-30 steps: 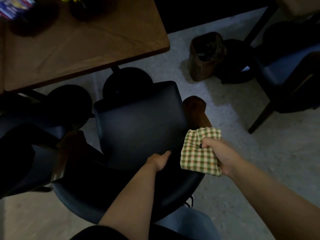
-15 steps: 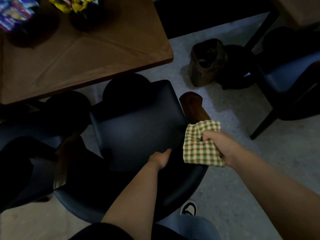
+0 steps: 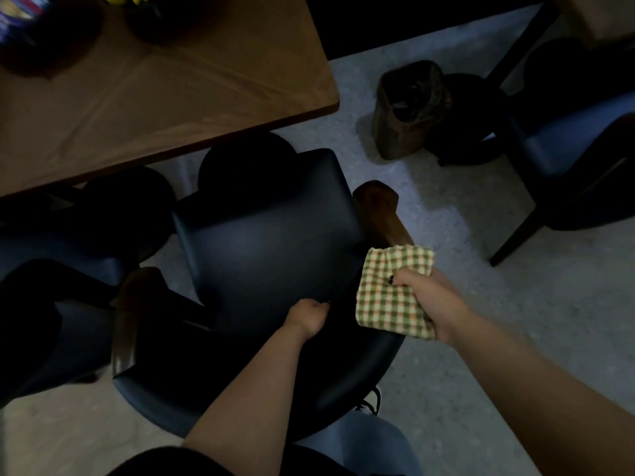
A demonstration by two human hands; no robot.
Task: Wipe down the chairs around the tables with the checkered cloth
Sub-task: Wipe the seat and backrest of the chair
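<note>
The right hand (image 3: 434, 305) pinches the checkered cloth (image 3: 391, 290) at the near chair (image 3: 268, 242)'s right armrest, the left hand (image 3: 307, 317) grips its seat edge, and no writing is legible.

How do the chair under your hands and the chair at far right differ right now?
The near chair sits beside the wooden table; the far chair stands apart across the floor. The near chair is being handled: left hand grips it, right hand holds the checkered cloth at its armrest; the far chair is untouched. Both have dark padded seats.
</note>
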